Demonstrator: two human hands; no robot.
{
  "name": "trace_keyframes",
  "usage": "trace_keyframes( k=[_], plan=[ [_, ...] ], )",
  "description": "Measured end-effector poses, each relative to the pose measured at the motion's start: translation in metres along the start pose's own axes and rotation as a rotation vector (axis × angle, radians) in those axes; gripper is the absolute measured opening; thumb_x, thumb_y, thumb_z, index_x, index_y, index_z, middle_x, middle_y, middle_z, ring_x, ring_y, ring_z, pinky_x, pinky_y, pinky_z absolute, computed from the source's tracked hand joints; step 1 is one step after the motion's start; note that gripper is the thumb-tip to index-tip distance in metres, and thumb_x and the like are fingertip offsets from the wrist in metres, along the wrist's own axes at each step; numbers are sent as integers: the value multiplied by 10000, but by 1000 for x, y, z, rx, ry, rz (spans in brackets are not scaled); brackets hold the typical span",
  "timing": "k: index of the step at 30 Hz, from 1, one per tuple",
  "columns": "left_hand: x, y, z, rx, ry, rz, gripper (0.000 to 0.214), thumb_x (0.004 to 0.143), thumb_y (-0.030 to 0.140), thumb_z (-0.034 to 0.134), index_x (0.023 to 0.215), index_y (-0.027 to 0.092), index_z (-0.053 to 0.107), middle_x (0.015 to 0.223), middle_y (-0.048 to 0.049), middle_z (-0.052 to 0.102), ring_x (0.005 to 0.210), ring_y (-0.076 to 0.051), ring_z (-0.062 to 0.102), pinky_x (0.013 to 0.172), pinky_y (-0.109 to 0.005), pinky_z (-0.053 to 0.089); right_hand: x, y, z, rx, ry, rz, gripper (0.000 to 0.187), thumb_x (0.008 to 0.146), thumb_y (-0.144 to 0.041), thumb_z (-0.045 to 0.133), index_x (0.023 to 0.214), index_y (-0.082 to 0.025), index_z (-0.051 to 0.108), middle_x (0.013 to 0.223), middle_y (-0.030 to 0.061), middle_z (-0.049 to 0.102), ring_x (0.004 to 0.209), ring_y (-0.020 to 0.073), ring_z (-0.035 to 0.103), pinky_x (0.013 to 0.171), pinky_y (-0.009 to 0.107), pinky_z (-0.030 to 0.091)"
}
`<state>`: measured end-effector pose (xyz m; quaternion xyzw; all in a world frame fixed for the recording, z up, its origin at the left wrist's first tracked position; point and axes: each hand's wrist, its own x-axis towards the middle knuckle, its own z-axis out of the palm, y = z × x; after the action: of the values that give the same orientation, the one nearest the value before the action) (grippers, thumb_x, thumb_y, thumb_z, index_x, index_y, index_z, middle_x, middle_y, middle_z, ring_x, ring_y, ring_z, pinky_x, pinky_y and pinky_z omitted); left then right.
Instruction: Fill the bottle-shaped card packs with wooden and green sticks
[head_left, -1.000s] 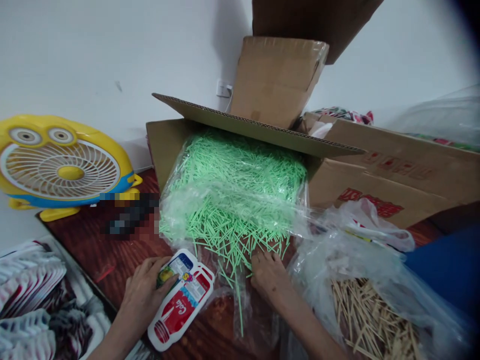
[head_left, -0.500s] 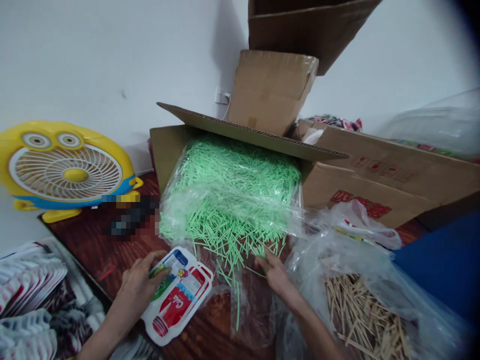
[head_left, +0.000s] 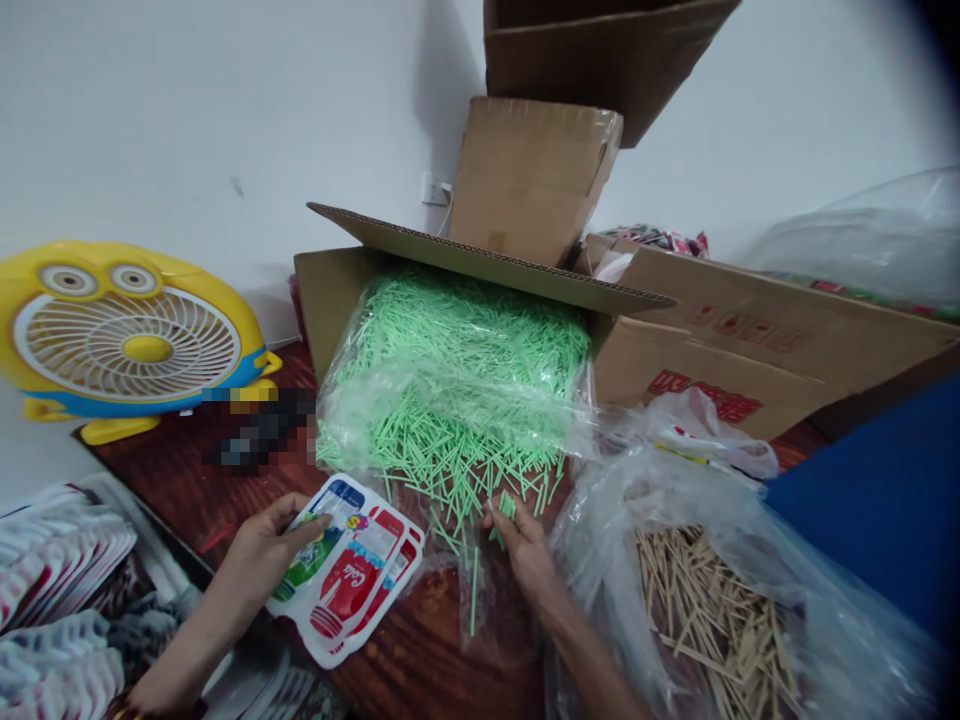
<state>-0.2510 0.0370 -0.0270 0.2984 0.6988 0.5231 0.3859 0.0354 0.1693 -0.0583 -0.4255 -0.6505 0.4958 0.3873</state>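
Observation:
My left hand (head_left: 262, 545) grips a small stack of flat bottle-shaped printed pouches (head_left: 349, 575), red, white and blue, over the dark wooden table (head_left: 420, 660). My right hand (head_left: 525, 545) is pinched on a few green plastic sticks (head_left: 506, 505) at the front edge of a big heap of green sticks (head_left: 457, 380). The heap spills out of a clear plastic bag lying in an open cardboard box (head_left: 330, 290) tipped on its side.
A clear bag of tan wooden sticks (head_left: 705, 610) lies right of my right hand. A yellow cartoon desk fan (head_left: 127, 335) stands at the left. More printed pouches (head_left: 60, 600) are stacked at the lower left. Cardboard boxes (head_left: 780, 330) stand behind, blue cloth (head_left: 885, 500) at right.
My right hand has moved from lying flat among the sticks to pinching a few of them. My left hand has slid the pouch stack slightly left and fanned it.

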Motion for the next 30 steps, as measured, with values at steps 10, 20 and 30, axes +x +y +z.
trace_keyframes(
  k=[10, 20, 30],
  plan=[
    [-9, 17, 8, -135, 13, -110, 320, 594, 350, 795, 688, 189, 535, 474, 73, 644, 361, -106, 557, 353, -169, 426, 11, -3, -36, -825, -231, -111, 341, 802, -51, 372, 1060, -132, 580, 1095, 143, 616, 1024, 230, 565, 886, 335, 408],
    [-29, 26, 11, -330, -93, -207, 298, 641, 287, 796, 845, 173, 611, 632, 11, 736, 488, -166, 669, 452, -223, 510, 5, -19, -26, -1238, -281, -164, 447, 776, 62, 326, 1092, -135, 572, 1121, 123, 597, 1011, 186, 578, 853, 264, 425],
    [-76, 13, 71, -206, -377, -126, 212, 751, 384, 694, 752, 175, 656, 650, 10, 686, 558, -139, 614, 534, -219, 461, -2, -18, -12, -1102, -205, -139, 405, 820, 32, 321, 1100, -114, 574, 1099, 152, 618, 1059, 207, 566, 898, 311, 416]
  ],
)
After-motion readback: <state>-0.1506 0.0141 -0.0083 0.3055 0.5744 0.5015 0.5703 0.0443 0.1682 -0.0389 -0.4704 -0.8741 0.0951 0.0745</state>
